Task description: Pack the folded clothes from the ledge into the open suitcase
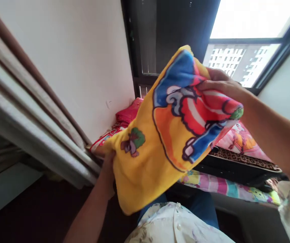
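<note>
You held the yellow cartoon towel (157, 148) in your clenched left hand (107, 168) and right hand (221, 84) above the bed (236, 141) beside the white wall (84, 60) and window (243, 50).

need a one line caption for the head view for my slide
Two bare hands, left hand and right hand, hold up a yellow cartoon-print towel beside a window.

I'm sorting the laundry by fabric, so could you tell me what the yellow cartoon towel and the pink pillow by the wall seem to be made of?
The yellow towel, held up by the left hand and the right hand, looks like soft plush microfibre or terry: matte, fuzzy nap, limp folds, printed colours. The pink pillow seems to be woven cloth, probably cotton or polyester, with a matte, slightly creased surface; it is too far away to be sure.
</note>
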Tool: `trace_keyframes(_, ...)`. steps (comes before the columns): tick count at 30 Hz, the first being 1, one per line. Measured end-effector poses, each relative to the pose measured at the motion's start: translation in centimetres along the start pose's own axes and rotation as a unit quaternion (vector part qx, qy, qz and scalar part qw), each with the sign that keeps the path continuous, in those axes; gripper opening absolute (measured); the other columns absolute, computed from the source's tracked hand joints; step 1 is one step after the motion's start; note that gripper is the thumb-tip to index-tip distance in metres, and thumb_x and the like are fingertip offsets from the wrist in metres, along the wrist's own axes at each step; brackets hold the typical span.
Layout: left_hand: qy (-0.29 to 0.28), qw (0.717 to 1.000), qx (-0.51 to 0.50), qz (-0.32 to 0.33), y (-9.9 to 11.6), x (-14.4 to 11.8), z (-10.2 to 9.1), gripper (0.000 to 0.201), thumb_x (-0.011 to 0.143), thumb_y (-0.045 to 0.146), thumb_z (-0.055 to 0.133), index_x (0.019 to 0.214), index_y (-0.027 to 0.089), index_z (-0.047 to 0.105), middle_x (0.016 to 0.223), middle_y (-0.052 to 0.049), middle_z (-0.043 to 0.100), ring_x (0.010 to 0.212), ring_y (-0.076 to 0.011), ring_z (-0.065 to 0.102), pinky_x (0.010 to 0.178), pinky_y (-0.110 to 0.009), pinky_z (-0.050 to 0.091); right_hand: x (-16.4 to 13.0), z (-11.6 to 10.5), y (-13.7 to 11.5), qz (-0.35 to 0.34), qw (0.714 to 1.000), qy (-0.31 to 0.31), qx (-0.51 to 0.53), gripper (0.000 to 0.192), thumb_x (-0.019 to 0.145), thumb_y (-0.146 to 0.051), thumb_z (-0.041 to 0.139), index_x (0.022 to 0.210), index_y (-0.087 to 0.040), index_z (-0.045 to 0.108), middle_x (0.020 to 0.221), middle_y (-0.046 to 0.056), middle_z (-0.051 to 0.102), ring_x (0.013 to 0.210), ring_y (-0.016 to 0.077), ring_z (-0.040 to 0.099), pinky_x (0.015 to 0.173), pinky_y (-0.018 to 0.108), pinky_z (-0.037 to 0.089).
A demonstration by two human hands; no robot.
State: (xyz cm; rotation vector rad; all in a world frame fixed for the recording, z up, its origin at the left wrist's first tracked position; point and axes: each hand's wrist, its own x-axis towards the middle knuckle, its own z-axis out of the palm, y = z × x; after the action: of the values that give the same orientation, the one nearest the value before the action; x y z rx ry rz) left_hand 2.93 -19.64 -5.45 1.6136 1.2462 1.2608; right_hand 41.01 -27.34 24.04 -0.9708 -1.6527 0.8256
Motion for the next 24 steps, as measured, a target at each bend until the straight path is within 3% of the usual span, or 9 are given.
trace_keyframes(3,0.043,0.987,-0.156,-0.021,6.1,4.6,-0.4,0.042,0.084,0.062,0.064,0.112,0.030,0.070,0.103,-0.001,0.078,0.104,-0.0299,0.074,0.078,-0.038,0.066,-2.3,-6.2,0.7,0.035,0.989,0.122,-0.074,0.034,0.090,-0.004,0.063,0.123,-0.009,0.070,0.112,0.006,0.079,0.103,0.0158,0.072,0.090,0.031,0.056)
trace_keyframes(5,0.038,0.975,-0.219,0.016,11.6,9.0,0.7,0.054,0.065,0.050,0.082,0.111,0.024,0.070,0.103,-0.002,0.079,0.103,-0.0299,0.074,0.082,-0.036,0.066,-3.6,-10.2,1.4,0.058,0.974,0.199,-0.095,0.037,0.093,0.001,0.057,0.127,-0.008,0.068,0.121,0.010,0.076,0.106,0.0148,0.071,0.090,0.033,0.055)
trace_keyframes(9,-0.093,0.972,-0.200,0.076,21.2,18.4,7.3,0.057,0.072,0.048,0.086,0.113,0.013,0.067,0.107,-0.011,0.077,0.095,-0.0251,0.074,0.088,-0.038,0.064,-6.0,-17.2,3.7,0.103,0.933,0.321,-0.125,0.043,0.092,0.000,0.059,0.134,-0.008,0.066,0.130,0.017,0.072,0.094,0.0124,0.072,0.086,0.033,0.056)
trace_keyframes(11,-0.073,0.986,-0.133,0.075,23.6,22.0,12.2,0.059,0.083,0.043,0.081,0.127,0.009,0.059,0.119,-0.016,0.072,0.103,-0.0245,0.072,0.095,-0.040,0.060,-7.4,-20.4,5.8,0.127,0.919,0.349,-0.130,0.047,0.093,-0.002,0.059,0.140,-0.007,0.061,0.135,0.021,0.068,0.093,0.0134,0.071,0.087,0.034,0.055)
trace_keyframes(13,-0.008,0.998,0.001,0.059,24.3,24.0,17.4,0.076,0.085,0.036,0.082,0.146,0.010,0.045,0.136,-0.021,0.063,0.120,-0.0273,0.066,0.105,-0.040,0.053,-9.2,-23.2,8.3,0.181,0.900,0.360,-0.164,0.052,0.095,-0.007,0.059,0.147,-0.006,0.054,0.140,0.025,0.063,0.101,0.0174,0.070,0.091,0.035,0.054)
trace_keyframes(15,-0.009,0.984,0.171,0.047,23.7,24.5,22.2,0.094,0.083,0.038,0.085,0.156,0.012,0.033,0.150,-0.025,0.050,0.138,-0.0338,0.053,0.115,-0.043,0.043,-11.3,-25.5,10.9,0.259,0.859,0.378,-0.229,0.068,0.094,-0.014,0.064,0.157,-0.004,0.040,0.149,0.031,0.053,0.120,0.0253,0.063,0.100,0.040,0.049)
trace_keyframes(18,-0.146,0.926,0.341,0.075,22.3,23.5,27.7,0.094,0.085,0.056,0.077,0.160,0.017,0.035,0.161,-0.025,0.036,0.149,-0.0395,0.039,0.121,-0.044,0.032,-13.5,-27.4,13.3,0.356,0.759,0.416,-0.351,0.092,0.091,-0.025,0.070,0.165,-0.004,0.020,0.159,0.036,0.036,0.144,0.0350,0.043,0.115,0.046,0.036)
trace_keyframes(20,-0.212,0.891,0.383,0.124,22.1,22.7,30.1,0.084,0.093,0.066,0.059,0.162,0.022,0.036,0.167,-0.021,0.028,0.154,-0.0396,0.031,0.123,-0.047,0.030,-13.8,-27.7,13.7,0.378,0.713,0.418,-0.418,0.091,0.095,-0.038,0.066,0.167,-0.010,0.018,0.161,0.033,0.033,0.147,0.0387,0.039,0.117,0.050,0.033)
trace_keyframes(24,-0.240,0.851,0.416,0.211,23.0,22.1,33.6,0.077,0.100,0.073,0.026,0.166,0.034,0.027,0.176,-0.008,0.010,0.160,-0.0418,0.006,0.123,-0.064,0.021,-11.4,-26.8,14.5,0.297,0.723,0.355,-0.513,0.078,0.101,-0.061,0.045,0.166,-0.025,0.023,0.166,0.027,0.028,0.148,0.0454,0.034,0.113,0.064,0.033)
